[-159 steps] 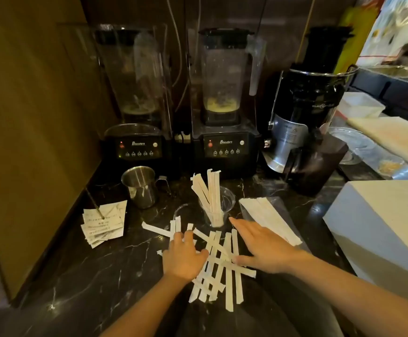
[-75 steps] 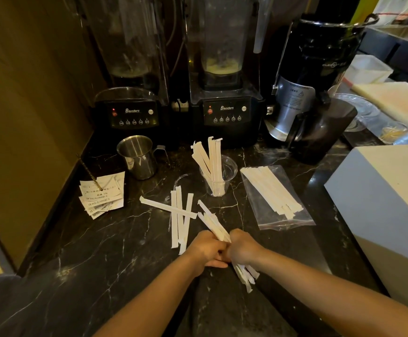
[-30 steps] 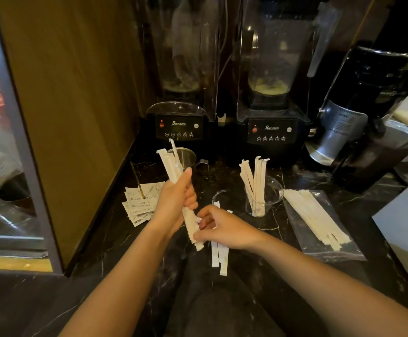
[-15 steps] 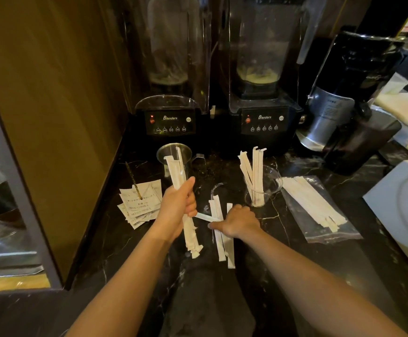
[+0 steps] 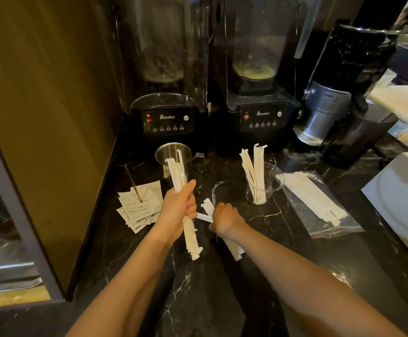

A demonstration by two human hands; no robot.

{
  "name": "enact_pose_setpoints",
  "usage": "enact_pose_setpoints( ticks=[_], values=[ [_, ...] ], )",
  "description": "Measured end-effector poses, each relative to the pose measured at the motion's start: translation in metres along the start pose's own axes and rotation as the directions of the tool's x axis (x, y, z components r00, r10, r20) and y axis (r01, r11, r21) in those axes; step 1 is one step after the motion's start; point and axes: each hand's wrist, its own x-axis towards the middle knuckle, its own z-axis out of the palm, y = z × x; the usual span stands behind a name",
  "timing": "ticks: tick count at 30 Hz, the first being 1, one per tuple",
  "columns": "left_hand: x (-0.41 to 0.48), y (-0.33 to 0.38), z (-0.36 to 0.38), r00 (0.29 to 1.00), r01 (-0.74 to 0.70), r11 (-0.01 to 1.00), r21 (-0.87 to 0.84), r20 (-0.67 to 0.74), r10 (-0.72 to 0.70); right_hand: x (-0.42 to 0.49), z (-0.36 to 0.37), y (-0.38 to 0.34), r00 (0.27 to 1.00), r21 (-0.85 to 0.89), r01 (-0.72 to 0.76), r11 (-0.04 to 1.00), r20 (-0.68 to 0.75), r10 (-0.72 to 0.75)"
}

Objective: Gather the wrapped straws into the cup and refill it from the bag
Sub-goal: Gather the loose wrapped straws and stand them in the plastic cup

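Marble counter [image 5: 283,242]: blenders [image 5: 261,117] behind cup [image 5: 265,188], bag [image 5: 319,207] right.

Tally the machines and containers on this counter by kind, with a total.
Blenders: 2
Juicer: 1
Steel cup: 1
Clear plastic cup: 1
Plastic bag: 1
Total: 6

The straws that lay scattered flat across the counter [image 5: 283,239] are nearly all gathered now. My left hand [image 5: 177,210], flat on the pile before, grips a raised bundle [image 5: 176,175] of them. My right hand [image 5: 223,218], spread open half a second ago, is now fisted around the last few loose straws [image 5: 234,249], lifting them.
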Motion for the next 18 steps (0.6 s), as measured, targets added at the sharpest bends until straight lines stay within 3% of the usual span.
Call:
enact_pose_setpoints(
  ticks=[11, 15, 18],
  values=[
    [-0.001, -0.006, -0.001, 0.999, 0.03, 1.0, 0.009, -0.033, -0.03, -0.008, 0.007, 0.006, 0.996, -0.177, 0.056, 0.983, -0.065, -0.068],
    [-0.002, -0.008, -0.002, 0.999, 0.014, 1.0, 0.015, -0.042, -0.013, -0.016, -0.004, 0.011, 0.995, -0.185, 0.099, 0.978, -0.009, -0.103],
    [-0.004, -0.009, -0.004, 0.999, -0.006, 1.0, 0.011, -0.041, 0.006, -0.021, -0.018, 0.015, 0.991, -0.079, 0.135, 0.988, -0.011, -0.136]
  ],
)
